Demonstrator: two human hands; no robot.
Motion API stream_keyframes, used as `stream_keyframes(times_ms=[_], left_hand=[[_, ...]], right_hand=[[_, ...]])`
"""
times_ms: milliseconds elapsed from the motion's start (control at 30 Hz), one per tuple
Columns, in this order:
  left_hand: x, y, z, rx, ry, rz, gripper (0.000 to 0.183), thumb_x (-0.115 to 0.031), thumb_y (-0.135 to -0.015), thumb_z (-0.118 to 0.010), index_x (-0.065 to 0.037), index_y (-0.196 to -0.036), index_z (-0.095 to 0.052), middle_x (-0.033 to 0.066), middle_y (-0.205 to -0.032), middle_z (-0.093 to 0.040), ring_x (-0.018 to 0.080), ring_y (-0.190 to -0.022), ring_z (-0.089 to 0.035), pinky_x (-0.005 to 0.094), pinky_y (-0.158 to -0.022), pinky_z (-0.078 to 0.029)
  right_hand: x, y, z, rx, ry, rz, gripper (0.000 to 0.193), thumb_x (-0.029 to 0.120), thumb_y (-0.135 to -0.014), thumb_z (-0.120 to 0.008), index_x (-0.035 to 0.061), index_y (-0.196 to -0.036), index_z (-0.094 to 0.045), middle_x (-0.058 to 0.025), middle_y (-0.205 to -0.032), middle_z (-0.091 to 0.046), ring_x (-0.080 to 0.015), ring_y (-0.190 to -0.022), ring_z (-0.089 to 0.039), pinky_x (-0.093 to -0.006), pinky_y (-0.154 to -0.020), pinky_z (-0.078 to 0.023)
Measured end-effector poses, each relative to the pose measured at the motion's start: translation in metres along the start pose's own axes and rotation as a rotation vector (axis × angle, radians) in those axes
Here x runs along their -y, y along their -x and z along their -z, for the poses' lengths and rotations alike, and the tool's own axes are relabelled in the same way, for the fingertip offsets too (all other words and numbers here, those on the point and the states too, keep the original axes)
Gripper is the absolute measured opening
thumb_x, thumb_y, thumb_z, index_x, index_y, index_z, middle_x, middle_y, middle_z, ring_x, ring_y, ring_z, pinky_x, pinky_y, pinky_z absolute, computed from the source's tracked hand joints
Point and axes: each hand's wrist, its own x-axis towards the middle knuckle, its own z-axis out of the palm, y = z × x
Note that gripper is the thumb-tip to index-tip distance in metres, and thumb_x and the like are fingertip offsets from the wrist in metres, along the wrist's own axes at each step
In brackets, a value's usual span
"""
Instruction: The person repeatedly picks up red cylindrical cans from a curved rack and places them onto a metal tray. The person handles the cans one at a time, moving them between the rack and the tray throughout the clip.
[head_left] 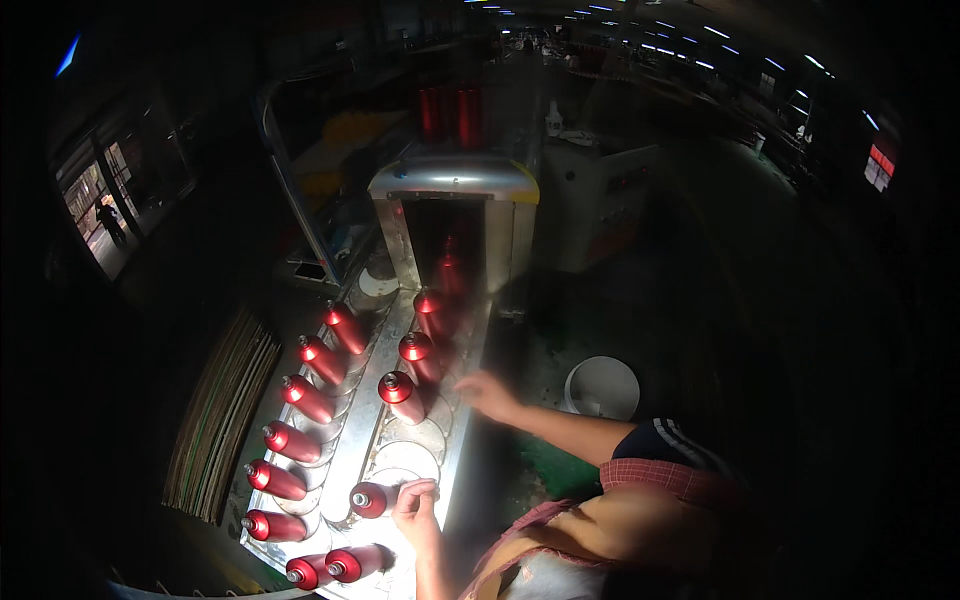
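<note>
My left hand (415, 508) is at the near end of a metal conveyor (352, 440), beside a glossy red bottle (370, 499) with a silver neck. Its fingers are bent and drawn together; what they hold, if anything, is hidden. Over the conveyor's right edge hovers my right hand (487, 395), slightly blurred, with fingers loosely stretched and nothing seen in them. Nearest to it is another red bottle (401, 396), standing apart from the fingers. More red bottles stand in a row behind that one, leading into a metal-framed opening (455, 182).
Along the conveyor's left lane runs a row of several red bottles (308, 398). Two bottles (340, 566) are close together at the near end. A white bucket (602, 388) stands on the floor at right. Stacked flat sheets (220, 415) lie at left.
</note>
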Motion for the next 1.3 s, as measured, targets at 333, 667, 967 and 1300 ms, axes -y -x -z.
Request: stream_keyframes(times_ms=[333, 667, 967, 1300], left_hand=[[0.045, 0.154, -0.072, -0.381, -0.046, 0.220, 0.013, 0.008, -0.090, -0.054, 0.001, -0.091, -0.065, 0.0057, -0.076, -0.064, 0.0099, -0.063, -0.058, 0.0192, -0.058, -0.045], [0.027, 0.304, -0.096, -0.319, 0.046, 0.244, 0.024, 0.007, -0.089, -0.061, -0.003, -0.110, -0.062, 0.0026, -0.108, -0.063, 0.0116, -0.094, -0.061, 0.0231, -0.072, -0.051], [0.028, 0.542, 0.024, -0.840, -0.043, 0.159, 0.028, -0.002, -0.088, -0.065, -0.004, -0.116, -0.064, 0.0006, -0.098, -0.064, 0.0069, -0.081, -0.060, 0.0235, -0.070, -0.051], [-0.177, 0.889, 0.238, -1.737, -0.650, -0.396, 0.033, -0.001, -0.086, -0.066, -0.007, -0.118, -0.064, 0.0045, -0.124, -0.059, 0.0133, -0.107, -0.058, 0.0266, -0.087, -0.050]], right_hand=[[0.035, 0.199, 0.024, 0.619, -0.651, -0.292, 0.023, 0.011, -0.092, -0.061, 0.0025, -0.114, -0.063, -0.0072, -0.105, -0.065, -0.0124, -0.091, -0.061, -0.0260, -0.077, -0.052], [0.108, 0.325, 0.030, 0.953, -0.615, -0.301, 0.028, 0.003, -0.087, -0.046, 0.0030, -0.111, -0.061, -0.0045, -0.093, -0.064, -0.0114, -0.081, -0.061, -0.0257, -0.060, -0.053], [0.190, 0.503, -0.105, 1.551, -0.444, 0.117, 0.031, 0.000, -0.085, -0.058, 0.0045, -0.115, -0.065, -0.0095, -0.107, -0.067, -0.0162, -0.097, -0.064, -0.0326, -0.085, -0.053], [0.475, 0.680, -0.327, 1.613, -0.593, 0.828, 0.038, 0.006, -0.086, -0.068, 0.0075, -0.125, -0.063, -0.0070, -0.122, -0.058, -0.0172, -0.110, -0.057, -0.0302, -0.094, -0.049]])
